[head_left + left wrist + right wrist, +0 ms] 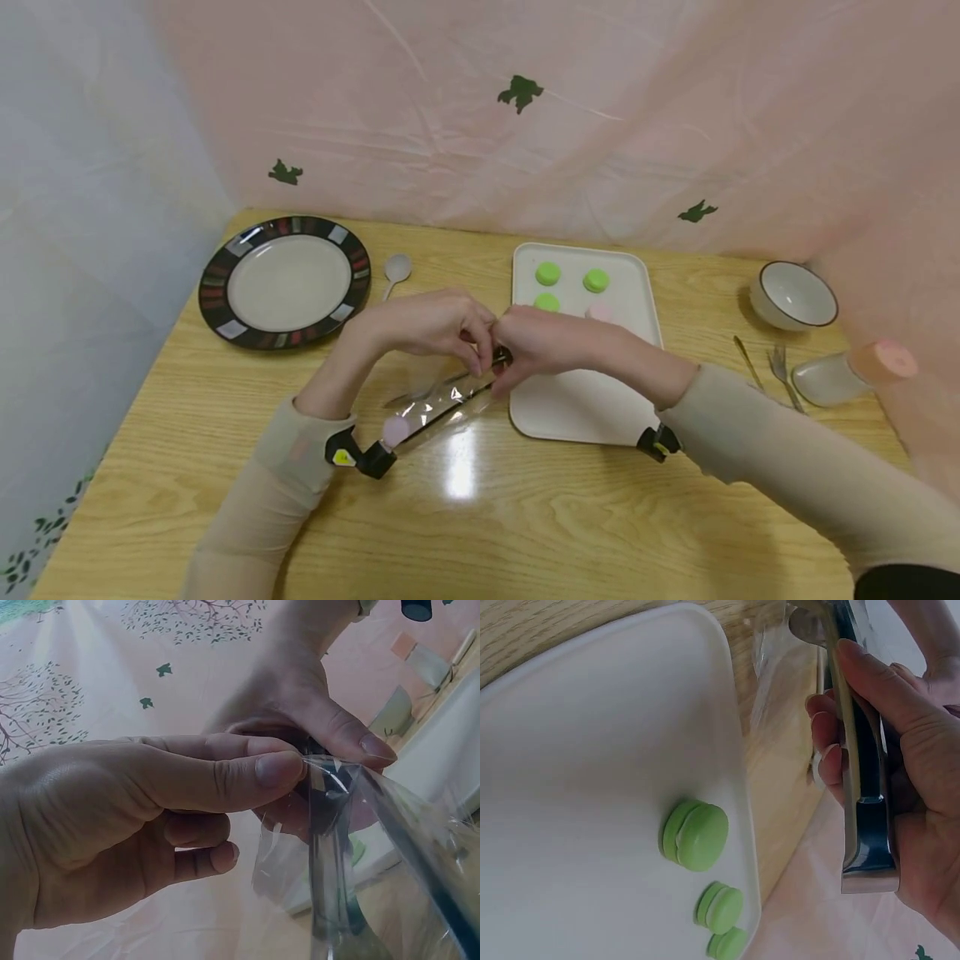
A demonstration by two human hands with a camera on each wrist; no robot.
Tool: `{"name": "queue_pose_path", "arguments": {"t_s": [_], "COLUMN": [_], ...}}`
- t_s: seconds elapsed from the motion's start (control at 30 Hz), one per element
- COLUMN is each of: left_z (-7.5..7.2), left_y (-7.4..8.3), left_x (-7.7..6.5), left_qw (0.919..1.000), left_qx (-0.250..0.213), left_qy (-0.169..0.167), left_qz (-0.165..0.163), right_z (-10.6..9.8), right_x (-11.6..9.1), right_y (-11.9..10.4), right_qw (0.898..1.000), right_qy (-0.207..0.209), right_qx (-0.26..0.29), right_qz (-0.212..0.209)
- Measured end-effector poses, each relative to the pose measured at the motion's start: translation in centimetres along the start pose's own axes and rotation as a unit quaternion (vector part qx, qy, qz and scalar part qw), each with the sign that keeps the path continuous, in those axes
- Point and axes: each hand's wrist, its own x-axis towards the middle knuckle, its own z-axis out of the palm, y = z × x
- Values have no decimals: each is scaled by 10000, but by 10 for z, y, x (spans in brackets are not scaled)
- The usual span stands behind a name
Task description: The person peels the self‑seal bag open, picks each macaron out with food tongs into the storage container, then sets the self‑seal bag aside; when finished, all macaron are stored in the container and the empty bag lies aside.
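Observation:
My right hand (536, 340) grips metal tongs (866, 787) near their bent end. The arms of the tongs run down into a clear plastic bag (446, 400). With thumb and forefinger my left hand (165, 795) pinches the bag's edge, right beside the tongs. A pale purple macaron (396, 430) shows at the lower end of the bag; whether the tongs hold it I cannot tell. On the white tray (585, 412) to the right lie three green macarons (703, 836) and a pink macaron (599, 312), partly hidden by the right arm.
At the left stands a dark-rimmed plate (288, 283), with a spoon (397, 267) beside it. A white bowl (793, 298), a fork (780, 367), a thin utensil (747, 360) and a jar with a peach-coloured lid (832, 379) are at the right. Cloth hangs behind the table (525, 525).

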Motion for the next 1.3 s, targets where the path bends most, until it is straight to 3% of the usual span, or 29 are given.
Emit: {"name": "queue_pose_path", "arguments": {"t_s": [0.77,1.1,1.3], "left_z": [-3,-3,-2], "left_y": [-1,-2,-2], "left_x": [-1,-1,-1], "left_qw": [9998,9998,9998], "left_qx": [141,56,46], "left_qy": [-85,-73,-46], "left_qz": [-78,-170,-171], "right_z": [-6,-14,-23], "right_x": [-14,-29,-47], "right_y": [1,5,9], "right_qw": [9989,9970,9954], "right_qy": [182,342,487], "right_qx": [-426,-700,-786], "right_qz": [-108,34,270]}}
